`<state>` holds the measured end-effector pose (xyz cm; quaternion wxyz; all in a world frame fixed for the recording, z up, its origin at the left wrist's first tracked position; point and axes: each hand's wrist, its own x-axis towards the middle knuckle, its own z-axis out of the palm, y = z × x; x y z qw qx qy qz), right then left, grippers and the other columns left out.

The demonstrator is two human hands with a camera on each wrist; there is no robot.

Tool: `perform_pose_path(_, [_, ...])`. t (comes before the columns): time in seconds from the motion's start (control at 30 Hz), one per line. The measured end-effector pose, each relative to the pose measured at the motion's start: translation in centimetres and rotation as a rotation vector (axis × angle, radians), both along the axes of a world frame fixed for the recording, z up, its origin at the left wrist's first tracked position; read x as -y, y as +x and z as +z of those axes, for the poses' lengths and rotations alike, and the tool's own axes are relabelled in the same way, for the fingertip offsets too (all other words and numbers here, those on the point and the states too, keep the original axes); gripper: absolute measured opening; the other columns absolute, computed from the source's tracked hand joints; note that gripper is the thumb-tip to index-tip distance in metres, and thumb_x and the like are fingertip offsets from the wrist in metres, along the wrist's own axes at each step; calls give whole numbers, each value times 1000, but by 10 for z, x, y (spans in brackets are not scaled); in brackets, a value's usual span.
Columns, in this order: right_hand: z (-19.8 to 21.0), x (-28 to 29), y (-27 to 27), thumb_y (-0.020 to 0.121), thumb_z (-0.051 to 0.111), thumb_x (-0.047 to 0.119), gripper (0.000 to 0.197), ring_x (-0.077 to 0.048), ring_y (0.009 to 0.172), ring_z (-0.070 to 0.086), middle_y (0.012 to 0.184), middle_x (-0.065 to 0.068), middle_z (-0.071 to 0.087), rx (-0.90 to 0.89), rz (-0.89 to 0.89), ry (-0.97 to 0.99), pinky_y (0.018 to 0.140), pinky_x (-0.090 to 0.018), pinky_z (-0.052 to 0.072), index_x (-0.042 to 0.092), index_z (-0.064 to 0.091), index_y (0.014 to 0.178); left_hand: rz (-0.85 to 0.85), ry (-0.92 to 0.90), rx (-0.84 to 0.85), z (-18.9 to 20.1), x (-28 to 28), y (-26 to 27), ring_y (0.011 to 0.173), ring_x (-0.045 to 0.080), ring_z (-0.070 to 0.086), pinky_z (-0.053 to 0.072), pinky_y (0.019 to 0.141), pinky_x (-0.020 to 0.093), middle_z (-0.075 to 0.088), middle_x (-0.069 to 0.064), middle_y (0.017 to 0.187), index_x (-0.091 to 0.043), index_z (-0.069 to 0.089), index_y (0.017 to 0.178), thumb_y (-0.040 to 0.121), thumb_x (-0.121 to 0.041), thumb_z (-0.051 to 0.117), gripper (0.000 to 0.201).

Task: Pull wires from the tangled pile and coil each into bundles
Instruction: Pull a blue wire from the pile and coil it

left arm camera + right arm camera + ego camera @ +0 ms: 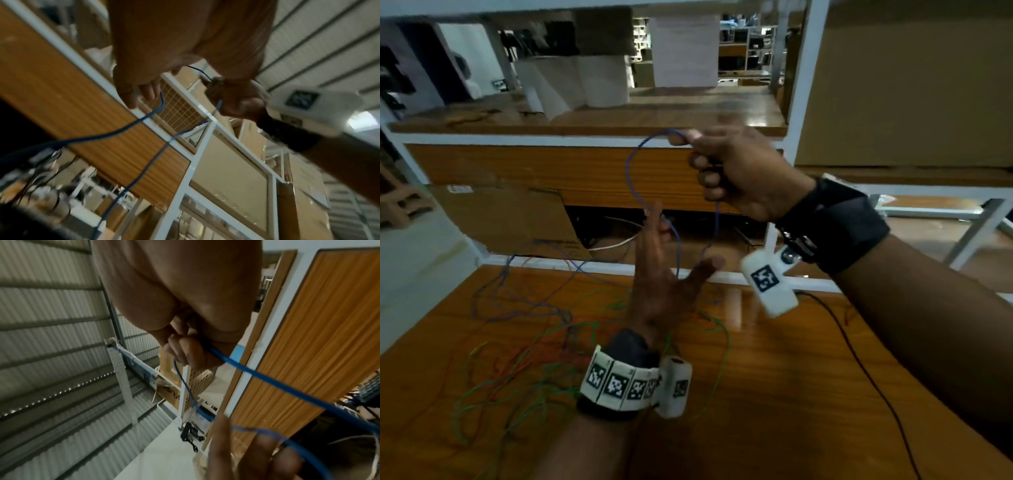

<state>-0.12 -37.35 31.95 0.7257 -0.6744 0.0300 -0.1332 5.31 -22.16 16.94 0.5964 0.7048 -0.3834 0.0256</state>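
A blue wire (631, 178) hangs in a loop between my two hands above the wooden table (774, 394). My right hand (685, 137) is raised and pinches the wire's top between thumb and forefinger, the other fingers curled. My left hand (671, 253) stands below it, fingers straight up and thumb spread; the wire passes round its fingertips and through the gap by the thumb. The tangled pile (517, 349) of green, red and blue wires lies on the table under and left of my left wrist. In the right wrist view the blue wire (267, 381) leaves my curled fingers (183, 350).
A thin black cable (859, 359) runs across the table's right side. Behind the table stands a white-framed shelf (801, 102) with white rolls (585, 82) and a large cardboard box (907, 85). A flattened cardboard sheet (510, 219) leans below it.
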Motion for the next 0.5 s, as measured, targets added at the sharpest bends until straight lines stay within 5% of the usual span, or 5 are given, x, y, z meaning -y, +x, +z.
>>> perform_pose_path(0.13, [-5,-24,11,109,47,15,21,-10,63,49,75,-1,55,18,87,-3,55,-23,43,6,63,120,99,215,395,-5,9,22,112,34,52,49,88,45,60,0,104,-26,72,108,87,-46,61,31])
perform_pose_path(0.2, [-10,-27,14,109,49,15,21,-12,70,58,81,-4,64,30,121,1,61,-25,53,4,63,120,26,314,372,-7,-1,29,93,29,52,49,79,42,50,-9,85,-42,67,88,88,-46,58,10])
perform_pose_path(0.27, [-18,-21,13,109,50,22,24,-18,88,66,96,-7,72,7,160,-9,76,-30,57,6,65,120,20,341,244,1,-14,31,83,29,56,47,70,40,53,0,80,-50,58,76,93,-44,55,19])
perform_pose_path(0.37, [-57,3,9,105,55,17,22,-23,111,68,120,-6,73,-28,85,-225,92,-36,55,19,66,124,51,93,-123,27,-33,32,91,28,68,59,71,50,71,12,94,-30,74,98,100,-30,59,15])
perform_pose_path(0.5, [-169,21,9,92,66,2,56,-16,128,58,146,-5,59,-211,222,-979,105,-35,47,17,57,144,-72,-79,-490,49,-55,40,102,25,72,62,77,42,71,12,116,-10,66,121,101,-28,53,29])
